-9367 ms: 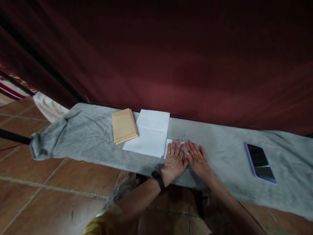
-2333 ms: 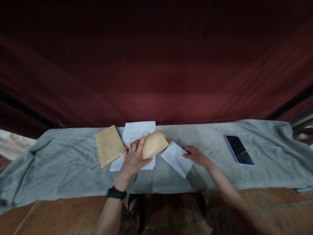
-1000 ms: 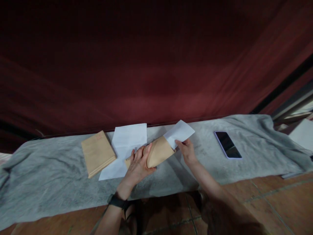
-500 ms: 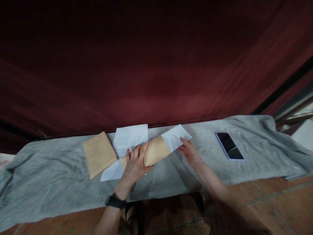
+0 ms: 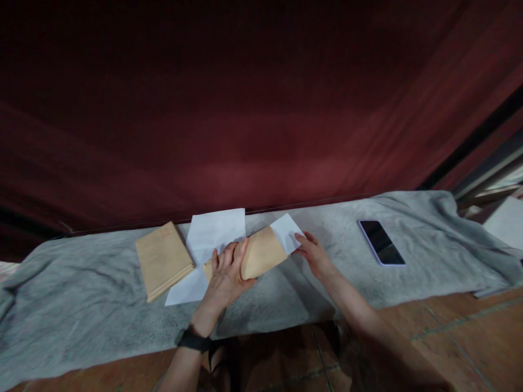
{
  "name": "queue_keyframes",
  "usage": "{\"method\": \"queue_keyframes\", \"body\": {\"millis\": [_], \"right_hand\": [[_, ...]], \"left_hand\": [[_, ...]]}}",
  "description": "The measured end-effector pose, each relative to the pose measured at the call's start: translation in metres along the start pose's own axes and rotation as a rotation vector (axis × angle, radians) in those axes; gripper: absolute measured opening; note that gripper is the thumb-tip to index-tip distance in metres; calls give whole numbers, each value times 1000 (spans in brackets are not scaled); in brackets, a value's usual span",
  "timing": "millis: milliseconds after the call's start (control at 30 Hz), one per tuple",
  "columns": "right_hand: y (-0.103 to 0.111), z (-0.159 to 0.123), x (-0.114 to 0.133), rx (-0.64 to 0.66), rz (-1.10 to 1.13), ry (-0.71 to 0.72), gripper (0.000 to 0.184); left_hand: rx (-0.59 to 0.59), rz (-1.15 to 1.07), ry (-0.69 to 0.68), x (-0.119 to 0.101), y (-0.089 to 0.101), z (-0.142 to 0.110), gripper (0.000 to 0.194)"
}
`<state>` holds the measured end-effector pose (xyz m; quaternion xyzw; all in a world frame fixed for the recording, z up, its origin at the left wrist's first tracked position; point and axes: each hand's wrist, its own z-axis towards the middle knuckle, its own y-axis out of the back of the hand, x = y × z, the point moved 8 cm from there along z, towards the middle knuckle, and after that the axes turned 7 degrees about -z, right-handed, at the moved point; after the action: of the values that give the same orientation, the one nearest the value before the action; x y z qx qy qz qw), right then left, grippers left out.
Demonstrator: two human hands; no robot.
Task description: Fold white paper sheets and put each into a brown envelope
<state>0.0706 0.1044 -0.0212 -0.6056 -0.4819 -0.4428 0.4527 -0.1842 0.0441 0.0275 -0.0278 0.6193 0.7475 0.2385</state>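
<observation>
My left hand [image 5: 229, 272] is closed round the left part of a brown paper envelope [image 5: 263, 253], its thumb along the near edge. Out of the envelope's right end sticks a folded white sheet [image 5: 288, 231]. My right hand [image 5: 312, 251] pinches the outer end of that sheet between thumb and fingers. Beneath and behind the left hand lie white papers [image 5: 216, 228], partly covered by it. A stack of brown envelopes [image 5: 163, 258] rests to the left, overlapping a white paper corner.
A phone in a lilac case [image 5: 382, 242] lies on the grey cloth [image 5: 93, 305] to the right. Behind the cloth rises a dark red panel [image 5: 253, 136]. Tiled floor [image 5: 457, 332] shows along the near side. A white sheet [image 5: 506, 223] is at the far right.
My right hand has moved left with the white sheet, so less of it sticks out of the envelope. My left hand has kept its hold on the envelope.
</observation>
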Motion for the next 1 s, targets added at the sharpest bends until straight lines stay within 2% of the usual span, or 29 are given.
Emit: {"method": "queue_keyframes", "body": {"millis": [133, 400, 767, 1000], "right_hand": [[11, 8, 9, -20, -90, 45, 39], [-7, 8, 2, 28, -222, 103, 35], [-4, 8, 2, 62, -166, 65, 33], [-26, -5, -9, 205, -159, 22, 30]], "left_hand": [[0, 19, -17, -3, -2, 1, 108], [-13, 34, -60, -9, -5, 2, 110], [31, 2, -83, -16, -6, 2, 109], [7, -1, -134, -25, -6, 3, 106]]}}
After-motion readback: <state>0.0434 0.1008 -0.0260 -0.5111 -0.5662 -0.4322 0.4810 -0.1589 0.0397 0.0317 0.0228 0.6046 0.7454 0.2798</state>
